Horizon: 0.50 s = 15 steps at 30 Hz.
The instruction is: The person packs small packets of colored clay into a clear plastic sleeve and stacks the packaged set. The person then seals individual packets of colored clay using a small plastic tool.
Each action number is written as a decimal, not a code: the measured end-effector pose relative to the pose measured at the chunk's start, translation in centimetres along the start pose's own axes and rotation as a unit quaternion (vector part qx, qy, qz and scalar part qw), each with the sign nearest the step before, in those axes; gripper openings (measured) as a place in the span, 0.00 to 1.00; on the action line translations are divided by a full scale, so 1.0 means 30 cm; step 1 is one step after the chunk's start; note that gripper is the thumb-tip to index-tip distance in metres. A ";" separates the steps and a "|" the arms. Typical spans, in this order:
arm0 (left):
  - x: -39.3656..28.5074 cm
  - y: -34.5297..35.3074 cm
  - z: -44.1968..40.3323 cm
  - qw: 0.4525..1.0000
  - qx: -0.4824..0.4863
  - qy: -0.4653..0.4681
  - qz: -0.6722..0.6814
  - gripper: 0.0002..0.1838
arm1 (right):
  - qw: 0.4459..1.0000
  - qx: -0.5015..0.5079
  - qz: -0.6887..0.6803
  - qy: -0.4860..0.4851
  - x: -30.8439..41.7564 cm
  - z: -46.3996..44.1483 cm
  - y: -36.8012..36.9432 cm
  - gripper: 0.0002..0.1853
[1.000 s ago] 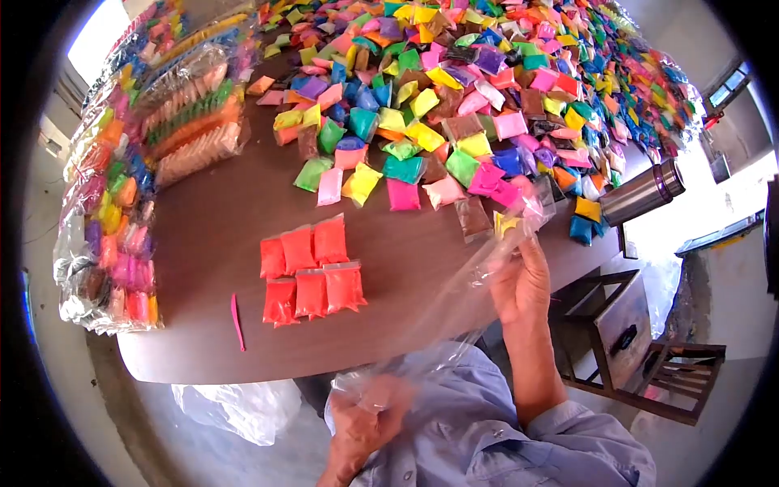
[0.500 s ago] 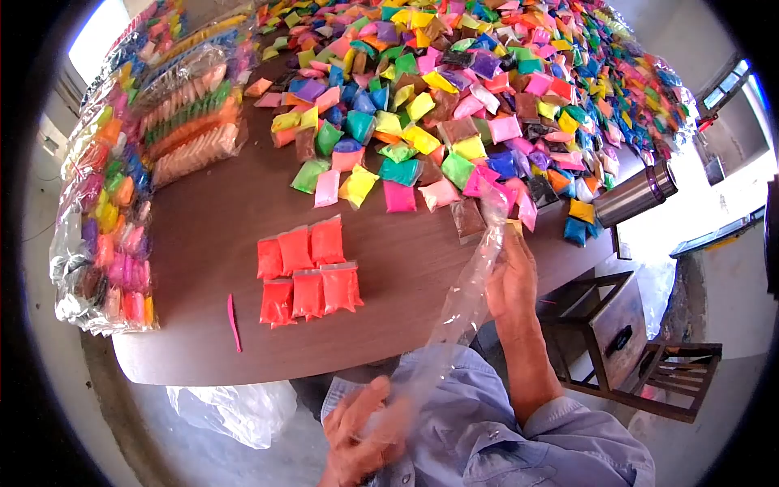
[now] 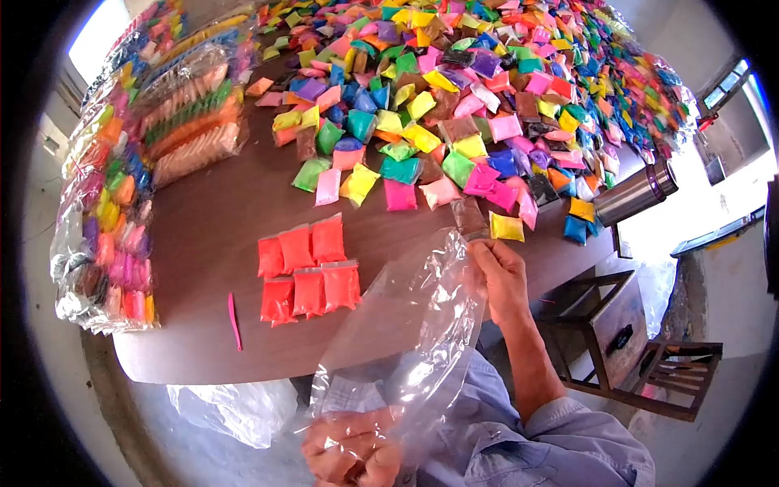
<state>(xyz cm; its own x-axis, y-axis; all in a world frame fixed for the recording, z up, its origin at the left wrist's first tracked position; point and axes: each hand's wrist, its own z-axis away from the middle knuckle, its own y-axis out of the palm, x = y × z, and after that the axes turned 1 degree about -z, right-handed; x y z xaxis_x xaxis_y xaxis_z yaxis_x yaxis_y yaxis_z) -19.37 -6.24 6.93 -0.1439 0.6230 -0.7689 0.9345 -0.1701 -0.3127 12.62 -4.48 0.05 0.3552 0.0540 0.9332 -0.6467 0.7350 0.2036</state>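
Observation:
A clear plastic bag [image 3: 398, 325] is spread between my two hands above the table's front edge. My right hand [image 3: 501, 280] pinches its upper right corner, close to a yellow packet [image 3: 506, 226]. Down by my shirt, my left hand [image 3: 353, 446] is closed on the bag's lower end, partly seen through the film. Left of the bag, several red packets [image 3: 308, 272] lie on the table in two rows. A thin pink plastic stick [image 3: 234, 321] lies farther left.
A large heap of colourful packets [image 3: 422, 105] covers the back of the table [image 3: 195, 349]. Filled clear bags [image 3: 105, 219] line the left side. A metal flask [image 3: 637, 193] leans at the right edge, above a wooden chair [image 3: 608, 325]. Clear plastic [image 3: 235, 412] lies below the table.
The bag has gone from a narrow, stretched strip to a wide, opened sheet. My right hand has come slightly lower, and the yellow packet behind it now shows fully.

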 end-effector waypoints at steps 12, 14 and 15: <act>0.064 0.032 -0.196 0.983 -0.052 -0.124 0.122 0.28 | 0.824 0.109 0.397 -0.390 0.203 0.130 -0.052 0.32; 0.036 0.057 -0.283 0.987 -0.026 -0.136 0.079 0.24 | 0.804 0.230 0.341 -0.429 0.252 0.184 -0.018 0.30; 0.015 0.075 -0.325 0.989 -0.024 -0.141 0.041 0.21 | 0.803 0.228 0.343 -0.430 0.271 0.203 0.001 0.30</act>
<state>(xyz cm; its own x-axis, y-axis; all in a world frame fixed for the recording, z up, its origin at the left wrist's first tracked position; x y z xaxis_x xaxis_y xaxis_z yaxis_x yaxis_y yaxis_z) -14.14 1.10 11.33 -0.1457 0.3703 -0.9174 0.9600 -0.1711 -0.2215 11.38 -8.13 9.43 -0.6610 -0.2915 0.6915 -0.7413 0.3970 -0.5412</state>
